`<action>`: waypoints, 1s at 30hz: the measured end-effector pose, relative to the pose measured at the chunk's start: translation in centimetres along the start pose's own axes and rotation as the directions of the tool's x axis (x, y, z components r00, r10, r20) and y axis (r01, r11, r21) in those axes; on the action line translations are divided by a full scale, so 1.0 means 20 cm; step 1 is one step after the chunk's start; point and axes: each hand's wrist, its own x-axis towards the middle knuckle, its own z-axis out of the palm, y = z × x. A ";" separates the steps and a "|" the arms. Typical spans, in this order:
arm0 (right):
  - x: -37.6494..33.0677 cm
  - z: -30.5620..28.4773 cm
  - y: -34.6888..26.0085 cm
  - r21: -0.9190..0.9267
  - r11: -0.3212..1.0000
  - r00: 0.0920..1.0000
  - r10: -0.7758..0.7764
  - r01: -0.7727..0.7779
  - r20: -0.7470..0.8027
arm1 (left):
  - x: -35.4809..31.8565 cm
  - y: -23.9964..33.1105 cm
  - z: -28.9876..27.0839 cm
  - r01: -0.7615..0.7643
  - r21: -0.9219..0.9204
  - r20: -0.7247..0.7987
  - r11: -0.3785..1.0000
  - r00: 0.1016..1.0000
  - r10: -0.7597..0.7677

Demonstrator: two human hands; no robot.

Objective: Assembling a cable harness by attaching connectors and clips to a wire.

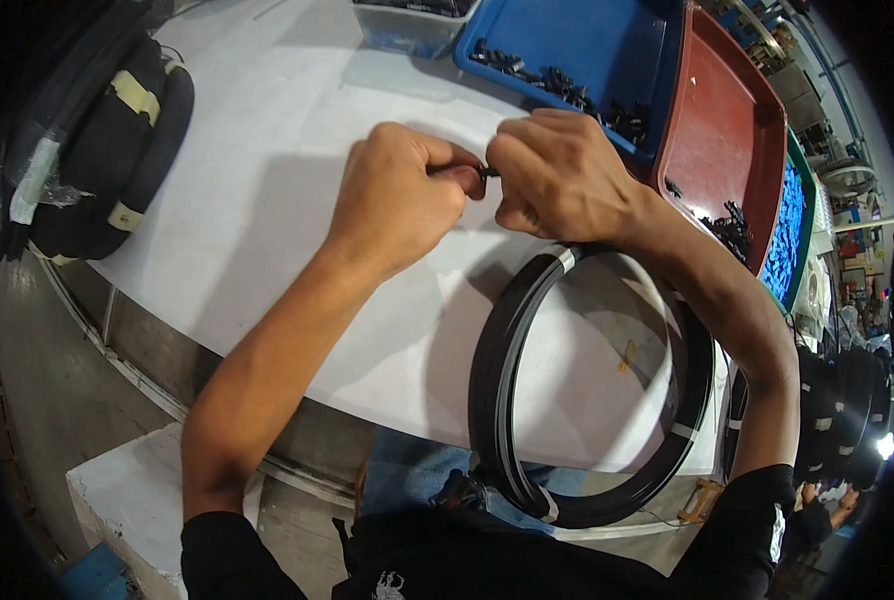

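Over the white table (pixel 267 110), my two hands meet with a small black piece (pixel 489 172) between their fingertips. My left hand (pixel 397 195) pinches one side of it, thumb and forefinger pressed together. From the other side, my right hand (pixel 564 175) grips it with curled fingers. Most of the piece is covered by the fingers, so its exact kind cannot be made out. Below my right hand and forearm lies a coil of black tubing or cable (pixel 492 390), bound with pale tape bands. Its near side reaches past the table's front edge toward my body.
A blue tray (pixel 597 35) with small black parts stands at the back, beside a red tray (pixel 727 110) holding more. Blue pieces (pixel 787 225) fill a green tray farther right. Large black coils (pixel 87 160) stand left. A clear container (pixel 412 30) sits at the back.
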 end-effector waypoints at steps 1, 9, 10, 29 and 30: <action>-0.01 0.01 0.00 0.055 0.997 0.999 0.045 -0.045 0.010 | -0.01 0.01 0.01 -0.010 0.020 -0.037 1.000 0.999 0.010; 0.09 -0.10 -0.06 0.410 0.659 0.774 0.498 -0.631 0.392 | -0.01 0.03 0.03 -0.447 0.460 -0.204 0.767 0.788 0.581; 0.10 -0.10 -0.05 0.552 0.411 0.688 0.463 -0.725 0.559 | -0.02 0.00 0.03 -0.439 0.458 -0.199 0.773 0.797 0.571; -0.04 0.14 0.16 -0.239 0.970 0.984 0.085 -0.045 0.157 | 0.09 -0.08 -0.02 -0.210 0.718 0.022 0.663 0.960 0.279; -0.04 0.15 0.17 -0.254 0.967 0.989 0.040 -0.002 0.142 | 0.10 -0.09 -0.02 -0.234 0.725 0.029 0.647 0.950 0.311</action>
